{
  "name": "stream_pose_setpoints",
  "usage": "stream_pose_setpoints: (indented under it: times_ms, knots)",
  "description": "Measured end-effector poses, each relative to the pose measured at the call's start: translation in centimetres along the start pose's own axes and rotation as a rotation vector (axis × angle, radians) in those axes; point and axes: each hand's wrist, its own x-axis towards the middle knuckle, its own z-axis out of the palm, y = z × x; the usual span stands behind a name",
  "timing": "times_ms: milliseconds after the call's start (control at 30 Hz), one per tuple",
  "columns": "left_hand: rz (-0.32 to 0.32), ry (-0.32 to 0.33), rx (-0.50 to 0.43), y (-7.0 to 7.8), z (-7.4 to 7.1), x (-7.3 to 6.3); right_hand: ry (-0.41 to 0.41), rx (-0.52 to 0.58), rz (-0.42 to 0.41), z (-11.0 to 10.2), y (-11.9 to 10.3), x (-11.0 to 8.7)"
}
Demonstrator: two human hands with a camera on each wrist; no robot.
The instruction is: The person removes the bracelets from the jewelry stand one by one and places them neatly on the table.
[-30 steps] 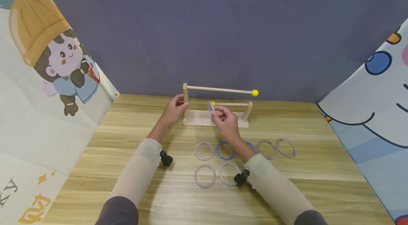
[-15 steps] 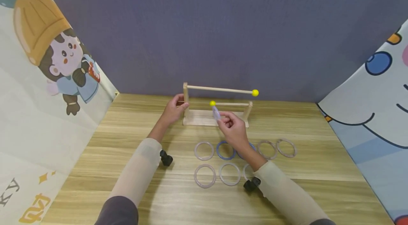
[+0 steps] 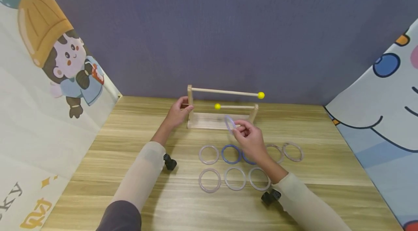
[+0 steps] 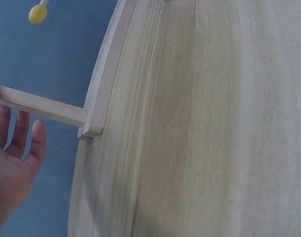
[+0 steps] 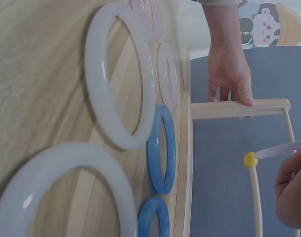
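A wooden stand (image 3: 204, 121) has a long upper rod (image 3: 225, 92) and a shorter lower rod (image 3: 238, 107), each tipped with a yellow ball. My left hand (image 3: 177, 114) grips the stand's left post, thumb in front and fingers behind, as the right wrist view shows. With thumb and fingertips my right hand (image 3: 252, 139) pinches a pale purple bangle (image 3: 226, 122), held tilted in front of the base and below the lower rod. In the right wrist view the bangle (image 5: 281, 148) appears edge-on, overlapping the lower yellow ball (image 5: 250, 159).
Two rows of bangles lie on the wood-grain table (image 3: 140, 187). They include a blue bangle (image 3: 231, 154), a white bangle (image 3: 235, 179), a pinkish bangle (image 3: 200, 180) and a brownish bangle (image 3: 285, 154). A dark wall (image 3: 209, 35) rises behind the stand, with printed panels at both sides.
My right hand has drawn the pale purple bangle from beside the lower yellow ball down and to the right, towards me. The left hand has stayed on the post.
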Motion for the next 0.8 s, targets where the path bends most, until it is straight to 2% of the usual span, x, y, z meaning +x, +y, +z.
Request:
stream_pose_setpoints:
  times_ms: [200, 467, 600, 800]
  knots:
    - [0.003, 0.012, 0.035, -0.2, 0.0, 0.0, 0.004, 0.023, -0.05, -1.3, 0.9, -0.3]
    - [0.011, 0.005, 0.018, -0.3, 0.0, 0.2, 0.001, -0.047, -0.093, -3.3, 1.9, -1.4]
    - [0.007, -0.006, 0.022, -0.4, 0.0, 0.2, -0.004, -0.121, -0.087, -4.3, 1.2, -2.2]
    - [0.001, -0.002, 0.013, -0.4, 0.1, 0.3, -0.013, -0.131, -0.093, -5.6, -0.3, -3.3]
